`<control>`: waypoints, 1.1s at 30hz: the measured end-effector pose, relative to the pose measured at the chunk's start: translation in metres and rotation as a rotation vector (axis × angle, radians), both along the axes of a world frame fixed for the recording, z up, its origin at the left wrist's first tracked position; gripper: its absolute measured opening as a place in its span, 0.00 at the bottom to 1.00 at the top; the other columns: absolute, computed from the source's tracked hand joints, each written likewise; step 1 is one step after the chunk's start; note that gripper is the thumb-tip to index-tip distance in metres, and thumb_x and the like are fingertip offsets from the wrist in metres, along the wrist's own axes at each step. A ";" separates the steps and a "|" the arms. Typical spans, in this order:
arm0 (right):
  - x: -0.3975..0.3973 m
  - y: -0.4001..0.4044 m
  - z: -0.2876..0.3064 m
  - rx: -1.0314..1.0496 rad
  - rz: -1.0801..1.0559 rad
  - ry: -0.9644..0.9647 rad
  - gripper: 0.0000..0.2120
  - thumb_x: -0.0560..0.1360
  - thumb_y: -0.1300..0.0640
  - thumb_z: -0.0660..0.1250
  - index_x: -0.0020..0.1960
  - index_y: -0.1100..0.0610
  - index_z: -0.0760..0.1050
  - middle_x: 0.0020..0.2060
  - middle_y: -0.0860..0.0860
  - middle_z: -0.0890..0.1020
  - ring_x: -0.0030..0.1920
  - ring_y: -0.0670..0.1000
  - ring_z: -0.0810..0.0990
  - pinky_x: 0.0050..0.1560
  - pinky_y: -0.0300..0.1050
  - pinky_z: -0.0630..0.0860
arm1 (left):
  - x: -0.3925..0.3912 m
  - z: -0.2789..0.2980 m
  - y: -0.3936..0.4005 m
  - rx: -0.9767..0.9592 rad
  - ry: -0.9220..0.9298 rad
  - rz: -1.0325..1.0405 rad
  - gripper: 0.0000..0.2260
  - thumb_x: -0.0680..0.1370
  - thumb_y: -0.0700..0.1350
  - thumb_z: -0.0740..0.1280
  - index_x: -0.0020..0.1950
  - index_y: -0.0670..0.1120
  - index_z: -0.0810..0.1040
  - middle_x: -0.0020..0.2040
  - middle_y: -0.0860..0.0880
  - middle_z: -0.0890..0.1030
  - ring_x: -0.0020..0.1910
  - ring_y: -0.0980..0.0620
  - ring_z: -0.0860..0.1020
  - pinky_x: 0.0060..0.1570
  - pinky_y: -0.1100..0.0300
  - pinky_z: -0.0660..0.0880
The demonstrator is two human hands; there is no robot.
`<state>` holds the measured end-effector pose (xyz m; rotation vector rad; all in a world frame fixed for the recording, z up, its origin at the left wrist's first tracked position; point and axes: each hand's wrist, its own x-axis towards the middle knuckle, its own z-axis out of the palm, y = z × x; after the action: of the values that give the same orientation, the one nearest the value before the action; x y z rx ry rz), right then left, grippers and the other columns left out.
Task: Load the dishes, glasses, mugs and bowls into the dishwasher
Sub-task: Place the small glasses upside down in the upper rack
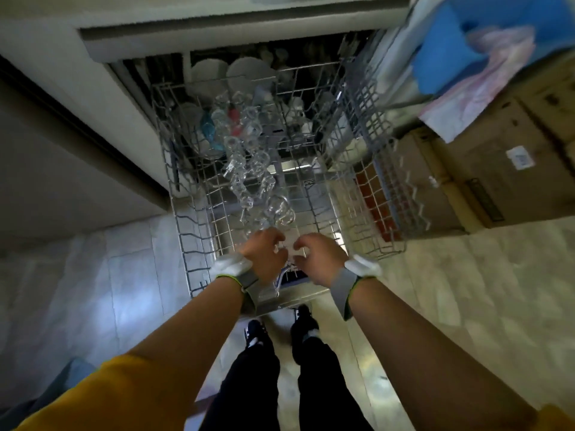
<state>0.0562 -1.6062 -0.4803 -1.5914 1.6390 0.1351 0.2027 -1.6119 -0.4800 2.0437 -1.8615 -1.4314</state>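
I stand over the open dishwasher, its upper rack (199, 244) pulled out above the floor and my 2 shoes. My left hand (264, 253) and right hand (314, 256) sit close together at the rack's near edge, fingers curled around a small clear glass (284, 248) held between them — blur hides exactly how each finger lies. Just beyond my hands a row of clear glasses (249, 169) runs up the middle of the rack toward the back. White plates (245, 73) stand in the lower rack, deep inside the machine. To my right sit cardboard boxes (485, 169) — a blue cloth (451, 51) hangs above them.
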 end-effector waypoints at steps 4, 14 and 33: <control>-0.051 0.030 0.030 -0.074 -0.242 -0.040 0.10 0.75 0.56 0.68 0.55 0.57 0.80 0.53 0.55 0.81 0.53 0.56 0.79 0.44 0.39 0.67 | -0.050 0.026 -0.003 0.038 0.098 -0.140 0.12 0.78 0.44 0.66 0.61 0.45 0.78 0.57 0.47 0.80 0.58 0.47 0.77 0.49 0.66 0.68; -0.219 0.213 0.136 -0.309 -1.031 -0.179 0.05 0.75 0.56 0.70 0.50 0.52 0.78 0.41 0.51 0.84 0.40 0.51 0.84 0.48 0.52 0.81 | -0.247 0.121 0.110 0.133 0.353 -0.416 0.02 0.71 0.50 0.68 0.43 0.54 0.76 0.49 0.47 0.83 0.52 0.46 0.81 0.56 0.46 0.77; -0.382 0.986 0.303 -0.923 -2.439 0.385 0.05 0.72 0.60 0.71 0.43 0.52 0.77 0.41 0.54 0.82 0.43 0.55 0.83 0.41 0.51 0.81 | -0.610 0.293 0.845 0.630 0.566 -1.666 0.04 0.80 0.37 0.63 0.49 0.45 0.76 0.43 0.44 0.78 0.40 0.53 0.78 0.31 0.64 0.73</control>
<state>-0.3260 -0.6207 -0.1774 1.0248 2.8208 -1.7080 -0.4072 -0.7670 -0.1872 -0.6049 -2.8827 -2.5010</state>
